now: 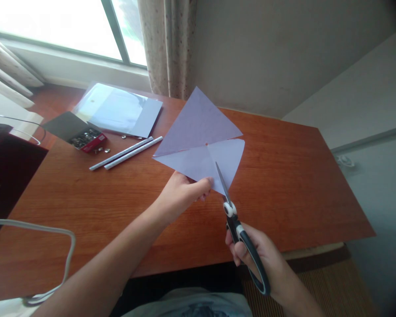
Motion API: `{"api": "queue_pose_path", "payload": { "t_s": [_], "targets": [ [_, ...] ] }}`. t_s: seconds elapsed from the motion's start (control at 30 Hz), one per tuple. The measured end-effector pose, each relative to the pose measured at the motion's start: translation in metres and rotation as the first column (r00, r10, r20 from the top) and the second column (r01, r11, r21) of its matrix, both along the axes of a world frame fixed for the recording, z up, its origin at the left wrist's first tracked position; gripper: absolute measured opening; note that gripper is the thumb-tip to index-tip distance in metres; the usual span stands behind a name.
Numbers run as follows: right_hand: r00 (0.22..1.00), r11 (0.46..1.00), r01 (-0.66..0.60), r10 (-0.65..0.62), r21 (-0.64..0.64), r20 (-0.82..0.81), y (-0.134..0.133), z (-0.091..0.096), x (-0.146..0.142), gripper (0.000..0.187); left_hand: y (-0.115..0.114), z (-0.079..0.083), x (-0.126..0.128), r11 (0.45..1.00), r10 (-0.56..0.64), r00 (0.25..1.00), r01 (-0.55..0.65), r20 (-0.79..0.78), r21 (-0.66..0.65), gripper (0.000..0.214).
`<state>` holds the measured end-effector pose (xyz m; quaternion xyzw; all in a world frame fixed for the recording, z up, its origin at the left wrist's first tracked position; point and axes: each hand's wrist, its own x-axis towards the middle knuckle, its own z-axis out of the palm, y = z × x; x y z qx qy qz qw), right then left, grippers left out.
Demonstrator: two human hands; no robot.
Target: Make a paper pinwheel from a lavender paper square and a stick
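My left hand (185, 190) pinches the near edge of a pale lilac paper sheet (201, 132) and holds it up over the wooden table (284, 176). The sheet has cuts running in from its corners toward a small red mark at its centre. My right hand (257, 255) grips black-and-white scissors (237, 229). Their blades point up and away into the lower corner of the sheet, along a cut line.
Two white sticks (127, 152) lie left of the paper. Behind them stands an open box of metal pins (86, 137), with a few pins loose beside it. A clear plastic pack of paper (119, 110) lies near the window. A white cable (66, 251) loops at the table's left.
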<state>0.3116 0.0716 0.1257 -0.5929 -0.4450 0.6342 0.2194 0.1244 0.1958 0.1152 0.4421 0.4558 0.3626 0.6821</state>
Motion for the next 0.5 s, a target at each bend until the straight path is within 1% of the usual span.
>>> {"api": "queue_pose_path", "payload": {
  "t_s": [0.2,0.33,0.5],
  "targets": [
    [1.0,1.0,0.014,-0.014,-0.02,-0.002,-0.0009,-0.0001,-0.0013,0.061,0.0017,0.0004,-0.0004,1.0,-0.013,1.0,0.013,0.009,0.006,0.018],
    [1.0,1.0,0.024,-0.024,-0.007,-0.004,-0.0018,-0.0005,-0.0007,0.06,0.0011,0.0006,0.0,1.0,-0.007,1.0,0.007,-0.008,0.014,0.018],
    [1.0,1.0,0.008,-0.008,-0.007,0.019,-0.0012,-0.0018,0.0006,0.06,0.0006,0.0012,0.0007,1.0,-0.013,1.0,0.013,-0.018,0.016,0.018]
  ]
}}
